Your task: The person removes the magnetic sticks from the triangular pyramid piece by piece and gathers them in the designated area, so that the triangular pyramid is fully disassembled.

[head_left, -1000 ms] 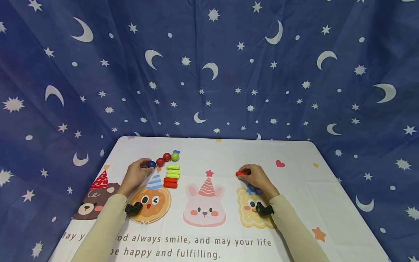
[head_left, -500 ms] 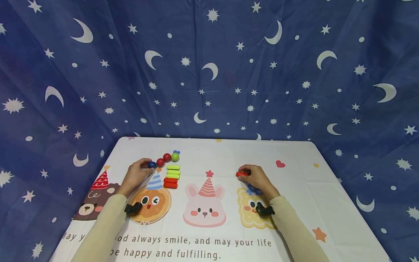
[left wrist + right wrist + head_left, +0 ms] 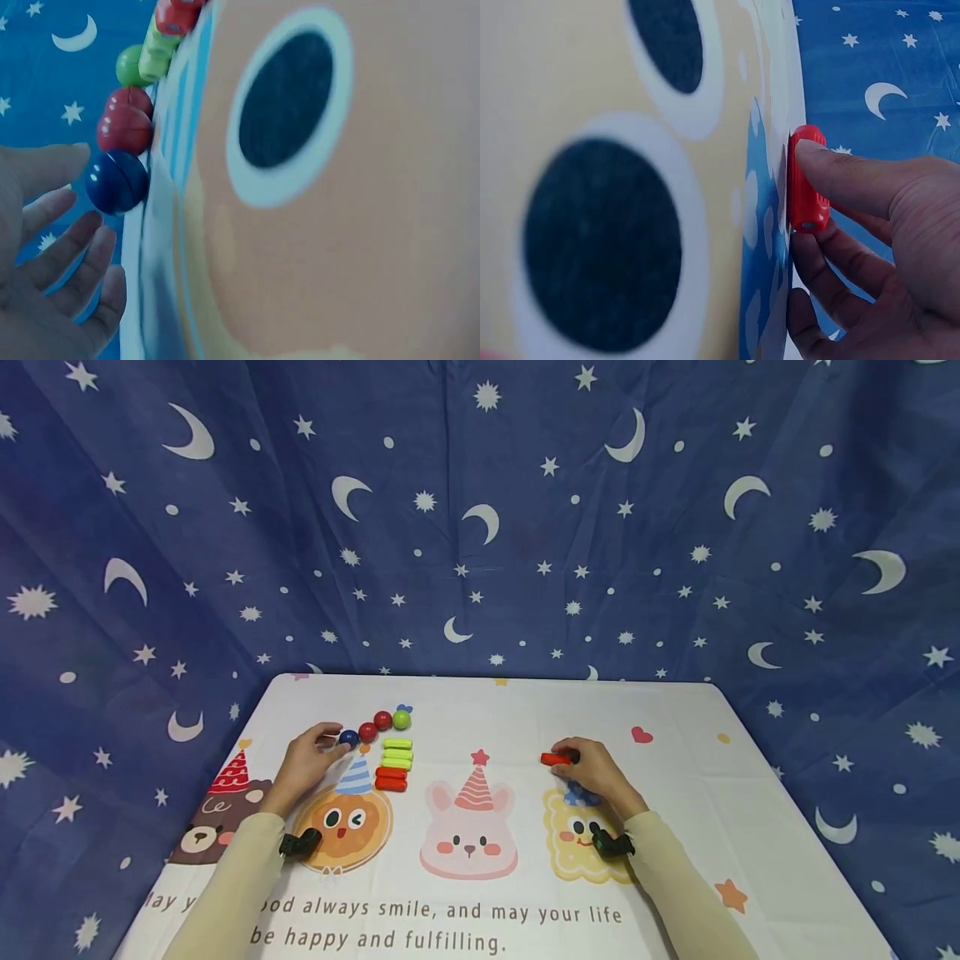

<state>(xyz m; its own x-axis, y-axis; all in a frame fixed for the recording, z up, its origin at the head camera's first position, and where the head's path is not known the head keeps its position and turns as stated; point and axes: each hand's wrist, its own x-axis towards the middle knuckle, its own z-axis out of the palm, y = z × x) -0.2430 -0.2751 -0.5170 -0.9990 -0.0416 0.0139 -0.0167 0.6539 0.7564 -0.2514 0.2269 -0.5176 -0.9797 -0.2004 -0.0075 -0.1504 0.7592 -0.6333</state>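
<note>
My left hand is beside a glossy blue ball at the left end of a short row of balls. In the left wrist view its fingers are spread, with a small gap between thumb and the blue ball. Two red balls and a green ball continue the row. On the right, my right hand holds a small red ridged bar low at the tabletop. The right wrist view shows the thumb across the red bar, with fingers behind it partly hidden.
Two yellow-green bars and two red bars lie stacked in a column just in front of the balls. The white table cover has printed cartoon figures. A blue star-and-moon curtain hangs behind the table's far edge.
My left hand has drawn back slightly from the blue ball, its fingers loosening. My right hand has shifted a little to the right, showing more of the red bar, which stays in place.
</note>
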